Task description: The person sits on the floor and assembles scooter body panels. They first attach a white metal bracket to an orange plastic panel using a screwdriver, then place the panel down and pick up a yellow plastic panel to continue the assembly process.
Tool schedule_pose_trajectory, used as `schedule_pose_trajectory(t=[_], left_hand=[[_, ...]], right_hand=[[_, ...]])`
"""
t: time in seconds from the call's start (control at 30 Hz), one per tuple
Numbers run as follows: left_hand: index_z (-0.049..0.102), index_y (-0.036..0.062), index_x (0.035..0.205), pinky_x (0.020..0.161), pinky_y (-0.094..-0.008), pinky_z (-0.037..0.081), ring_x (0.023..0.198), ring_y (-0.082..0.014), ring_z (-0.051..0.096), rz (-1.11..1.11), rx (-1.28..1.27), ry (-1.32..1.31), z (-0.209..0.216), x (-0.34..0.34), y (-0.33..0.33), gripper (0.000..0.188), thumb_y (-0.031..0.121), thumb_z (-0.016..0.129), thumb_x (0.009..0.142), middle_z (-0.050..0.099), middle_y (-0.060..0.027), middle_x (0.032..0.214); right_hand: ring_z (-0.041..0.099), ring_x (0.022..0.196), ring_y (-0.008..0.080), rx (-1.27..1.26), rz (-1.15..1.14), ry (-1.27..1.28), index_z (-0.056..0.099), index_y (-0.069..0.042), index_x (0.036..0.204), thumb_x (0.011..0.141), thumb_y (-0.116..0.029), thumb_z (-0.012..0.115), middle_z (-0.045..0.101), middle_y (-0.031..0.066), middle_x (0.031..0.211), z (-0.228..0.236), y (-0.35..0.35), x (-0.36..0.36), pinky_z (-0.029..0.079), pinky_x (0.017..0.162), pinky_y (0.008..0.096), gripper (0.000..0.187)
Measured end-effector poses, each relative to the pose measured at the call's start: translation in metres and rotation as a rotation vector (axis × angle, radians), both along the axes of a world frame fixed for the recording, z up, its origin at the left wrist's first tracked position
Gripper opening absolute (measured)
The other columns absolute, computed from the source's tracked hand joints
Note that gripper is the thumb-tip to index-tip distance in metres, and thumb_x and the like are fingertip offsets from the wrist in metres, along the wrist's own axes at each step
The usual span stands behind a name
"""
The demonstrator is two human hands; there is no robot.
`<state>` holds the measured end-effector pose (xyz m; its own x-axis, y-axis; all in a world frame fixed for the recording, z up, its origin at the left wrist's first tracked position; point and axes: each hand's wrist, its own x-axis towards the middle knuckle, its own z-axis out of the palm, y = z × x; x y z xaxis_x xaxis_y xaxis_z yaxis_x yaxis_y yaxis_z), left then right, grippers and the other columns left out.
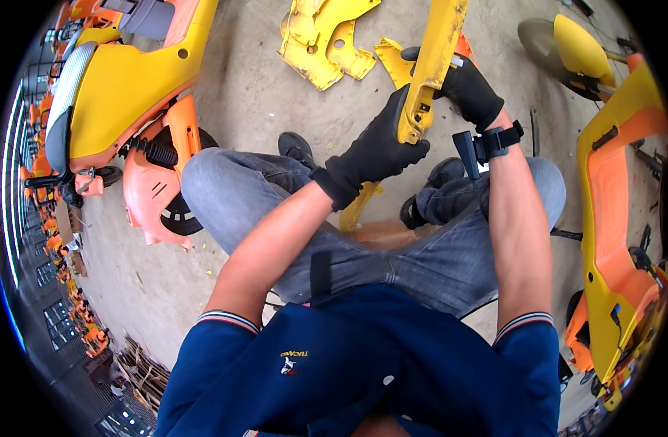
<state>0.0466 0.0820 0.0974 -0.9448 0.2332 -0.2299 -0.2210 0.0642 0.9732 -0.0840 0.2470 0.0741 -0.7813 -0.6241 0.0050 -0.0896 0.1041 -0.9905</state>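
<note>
A long, narrow yellow plastic scooter panel point(443, 36), scuffed with dark marks, is held up between my gloved hands. My left hand point(385, 146) is closed round its near end, where a recess with small holes shows. My right hand point(471, 89) is closed at the panel's right edge, farther up. Its fingers pass partly behind the panel and are hidden there. A small whitish piece point(457, 63) shows at those fingers; I cannot tell what it is. Below my left hand, another yellow part point(359, 207) stands between my legs.
Broken-looking yellow panels point(323, 44) lie on the concrete floor ahead. A yellow-and-orange scooter point(123, 95) stands at the left, another scooter body point(603, 218) at the right. A wheel with a yellow fender point(571, 54) is at the far right. A wood pile point(141, 371) lies at the lower left.
</note>
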Motion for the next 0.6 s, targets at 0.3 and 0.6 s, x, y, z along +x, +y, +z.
schedule_pose_trajectory(t=[0.3, 0.6], left_hand=[[0.027, 0.0036, 0.148, 0.086, -0.0341, 0.05, 0.104, -0.0229, 0.058, 0.189, -0.359, 0.461, -0.048, -0.01, -0.006, 0.083, 0.008, 0.068, 0.075, 0.051, -0.0164, 0.125], [0.046, 0.001, 0.124, 0.082, -0.0393, 0.048, 0.097, -0.0285, 0.058, 0.257, -0.364, 0.373, -0.026, -0.02, -0.007, 0.055, 0.009, 0.067, 0.074, 0.057, -0.0183, 0.108]], right_hand=[[0.054, 0.052, 0.0101, 0.314, -0.415, -0.203, 0.068, -0.005, 0.096, 0.093, -0.027, 0.058, 0.062, 0.004, 0.072, 0.012, 0.013, -0.004, 0.045, 0.047, 0.0264, 0.024], [0.045, 0.049, 0.0038, -0.193, -0.425, -0.142, 0.065, 0.001, 0.115, 0.099, -0.042, 0.054, 0.064, 0.0025, 0.08, 0.054, 0.02, 0.005, 0.035, 0.042, 0.0189, 0.047]])
